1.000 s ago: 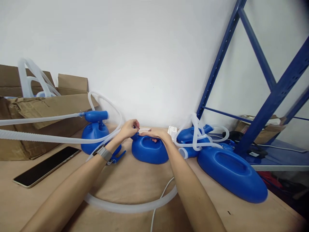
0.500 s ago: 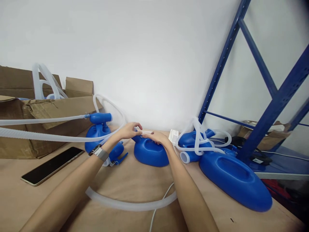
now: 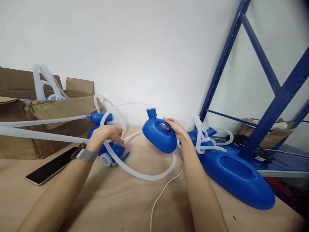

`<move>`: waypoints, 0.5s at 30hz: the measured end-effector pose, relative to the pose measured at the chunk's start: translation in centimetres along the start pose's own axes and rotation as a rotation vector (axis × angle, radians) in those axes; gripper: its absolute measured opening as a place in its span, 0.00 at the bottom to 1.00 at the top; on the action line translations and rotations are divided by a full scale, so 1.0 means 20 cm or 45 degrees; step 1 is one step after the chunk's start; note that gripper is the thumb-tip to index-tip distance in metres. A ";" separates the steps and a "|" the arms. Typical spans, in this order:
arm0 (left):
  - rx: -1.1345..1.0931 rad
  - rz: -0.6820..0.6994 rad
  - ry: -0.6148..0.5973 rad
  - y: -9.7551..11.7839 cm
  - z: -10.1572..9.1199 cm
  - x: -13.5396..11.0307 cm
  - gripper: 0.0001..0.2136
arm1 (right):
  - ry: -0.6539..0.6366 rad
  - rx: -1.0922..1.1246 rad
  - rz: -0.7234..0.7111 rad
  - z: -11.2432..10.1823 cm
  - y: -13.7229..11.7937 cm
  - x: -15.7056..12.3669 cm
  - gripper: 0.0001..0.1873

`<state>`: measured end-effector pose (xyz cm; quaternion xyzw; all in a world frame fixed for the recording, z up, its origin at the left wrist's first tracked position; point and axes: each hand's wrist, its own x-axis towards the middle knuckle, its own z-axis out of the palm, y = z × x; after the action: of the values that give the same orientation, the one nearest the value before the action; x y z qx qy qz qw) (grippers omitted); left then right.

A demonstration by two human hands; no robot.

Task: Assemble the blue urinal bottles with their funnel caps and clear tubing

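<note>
My right hand (image 3: 174,126) is wrapped round the handle of a blue urinal bottle (image 3: 160,137), held tilted above the table with its neck pointing up and left. Clear of the bottle, my left hand (image 3: 109,133) reaches down with fingers apart, its fingertips close to a blue funnel-like urinal head (image 3: 118,149) with a white rim. Whether they touch it is unclear. A translucent hose (image 3: 147,177) loops round in front of the bottle and up past the left wrist. Behind that wrist, another blue bottle (image 3: 93,130) is partly hidden.
At left stands an open cardboard box (image 3: 60,112) with hoses sticking out, and a phone (image 3: 50,166) lies before it. A larger blue bottle (image 3: 238,177) and coiled hoses (image 3: 199,135) lie at right, beside a blue metal rack (image 3: 270,119). A white cable (image 3: 160,195) crosses the table.
My right hand has gripped the bottle's handle, raising and tilting the bottle. My left hand has left the bottle's neck and moved left to the blue urinal head. The front hose has shifted.
</note>
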<state>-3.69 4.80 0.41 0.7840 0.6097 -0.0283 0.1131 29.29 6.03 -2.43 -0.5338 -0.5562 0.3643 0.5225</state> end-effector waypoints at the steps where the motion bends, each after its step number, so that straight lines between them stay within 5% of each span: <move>1: -0.004 0.005 0.028 0.00 0.02 0.03 0.19 | 0.030 0.051 -0.009 -0.03 -0.01 0.00 0.18; 5: -0.100 0.230 0.198 0.02 0.07 0.09 0.20 | 0.148 0.218 0.014 -0.08 -0.02 -0.01 0.16; 10: -0.210 0.568 0.455 0.06 -0.01 0.06 0.24 | 0.174 0.358 -0.004 -0.07 0.02 0.02 0.12; 13: -0.140 0.441 0.635 0.01 -0.02 0.09 0.25 | 0.170 0.410 -0.003 -0.06 0.04 0.04 0.09; 15: -0.093 0.217 0.560 -0.04 0.02 0.14 0.23 | 0.163 0.429 0.013 -0.05 0.05 0.05 0.09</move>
<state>-3.72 7.57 -0.68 0.8153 0.5520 0.1746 0.0078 30.50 6.97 -3.13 -0.4636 -0.4500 0.4202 0.6371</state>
